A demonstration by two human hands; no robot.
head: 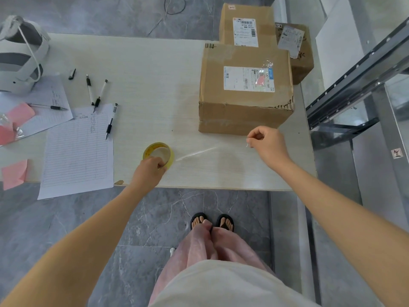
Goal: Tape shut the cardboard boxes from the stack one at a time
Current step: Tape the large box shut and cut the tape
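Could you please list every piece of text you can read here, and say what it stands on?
"N705 A34": white shipping label on the far brown cardboard box.
"SS 069", sideways, less certain: white label on the near brown cardboard box.
Unreadable: the rest of both labels, the sticker on the small brown box, the lined paper handwriting, the yellow tape roll print.

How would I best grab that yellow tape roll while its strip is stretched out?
Pinch the wall of the tape roll at its near edge, one finger inside the open core, coming from the near left as the left hand does. The strip leaves its right side toward the right hand, so that side should stay free.
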